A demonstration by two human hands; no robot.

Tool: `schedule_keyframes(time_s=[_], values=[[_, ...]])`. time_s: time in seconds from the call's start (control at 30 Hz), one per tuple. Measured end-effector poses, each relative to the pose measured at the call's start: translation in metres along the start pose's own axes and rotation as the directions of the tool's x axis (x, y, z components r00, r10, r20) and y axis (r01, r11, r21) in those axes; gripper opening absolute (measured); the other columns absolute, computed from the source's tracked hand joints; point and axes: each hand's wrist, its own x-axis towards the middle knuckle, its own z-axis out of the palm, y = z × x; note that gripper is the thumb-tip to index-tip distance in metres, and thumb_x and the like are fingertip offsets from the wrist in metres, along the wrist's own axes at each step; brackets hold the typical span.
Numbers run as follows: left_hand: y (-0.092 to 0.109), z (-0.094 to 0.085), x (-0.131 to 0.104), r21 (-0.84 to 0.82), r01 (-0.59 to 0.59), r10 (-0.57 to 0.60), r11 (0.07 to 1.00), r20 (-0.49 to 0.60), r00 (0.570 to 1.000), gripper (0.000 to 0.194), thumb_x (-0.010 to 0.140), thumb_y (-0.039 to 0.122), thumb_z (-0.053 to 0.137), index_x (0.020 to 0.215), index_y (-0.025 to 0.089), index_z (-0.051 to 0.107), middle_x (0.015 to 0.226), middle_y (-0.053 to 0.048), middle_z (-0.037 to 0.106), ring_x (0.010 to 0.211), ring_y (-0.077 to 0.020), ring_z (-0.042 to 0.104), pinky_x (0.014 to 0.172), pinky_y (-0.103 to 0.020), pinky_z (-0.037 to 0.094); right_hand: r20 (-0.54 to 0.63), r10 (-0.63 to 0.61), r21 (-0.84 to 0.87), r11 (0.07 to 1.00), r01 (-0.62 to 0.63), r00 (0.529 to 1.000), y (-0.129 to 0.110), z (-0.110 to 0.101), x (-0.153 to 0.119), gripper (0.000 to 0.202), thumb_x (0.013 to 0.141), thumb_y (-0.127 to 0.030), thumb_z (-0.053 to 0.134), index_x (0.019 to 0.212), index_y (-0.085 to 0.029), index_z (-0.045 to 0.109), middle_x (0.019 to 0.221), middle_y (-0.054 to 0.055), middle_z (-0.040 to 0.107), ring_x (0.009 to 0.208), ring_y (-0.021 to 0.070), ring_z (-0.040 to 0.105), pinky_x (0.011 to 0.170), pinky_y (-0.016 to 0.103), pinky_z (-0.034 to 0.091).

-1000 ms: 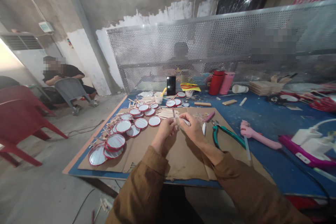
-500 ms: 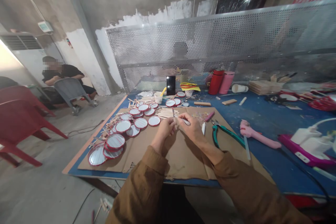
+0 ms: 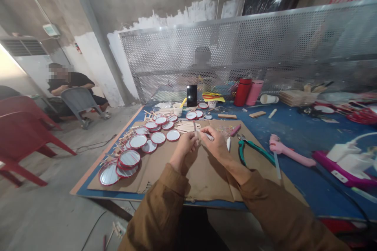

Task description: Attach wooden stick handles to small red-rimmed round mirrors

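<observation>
Over the cardboard sheet (image 3: 206, 180), my left hand (image 3: 187, 146) is closed in a pinch on a thin flat stick (image 3: 194, 126), which stands up from the fingertips. My right hand (image 3: 215, 143) is closed round a slim whitish pen-like tool (image 3: 209, 137); its front end meets the stick near my left fingertips, and its exact kind is unclear. Just beyond my hands lies a pile of wooden craft sticks (image 3: 185, 126). Round red-rimmed mirrors (image 3: 138, 141), several of them overlapping, lie left of my left hand. A white pen-like tube (image 3: 228, 144) is right of my right hand.
Teal-handled pliers (image 3: 242, 153) and a pink glue gun (image 3: 290, 153) lie at the right, near a purple power strip (image 3: 338, 174). A phone (image 3: 191, 95), a red bottle (image 3: 243, 91) and a pink bottle (image 3: 254, 92) stand by the perforated metal screen (image 3: 250, 47). Another person sits far left.
My hands keep almost the same place and grip. The stick is turned slightly and looks darker. The things on the table have not moved.
</observation>
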Motion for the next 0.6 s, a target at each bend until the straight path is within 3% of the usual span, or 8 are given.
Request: schedule_keyframes(time_s=[0.6], values=[[-0.0007, -0.0005, 0.0019, 0.004, -0.005, 0.005, 1.0, 0.006, 1.0, 0.019, 0.081, 0.018, 0.046, 0.061, 0.017, 0.047, 0.043, 0.005, 0.046, 0.033, -0.0051, 0.041, 0.034, -0.016, 0.029, 0.003, 0.007, -0.012, 1.0, -0.007, 1.0, 0.0013, 0.0021, -0.0004, 0.015, 0.078, -0.029, 0.047, 0.08, -0.019, 0.059, 0.079, 0.003, 0.066, 0.071, 0.0165, 0.06, 0.067, 0.025, 0.044]])
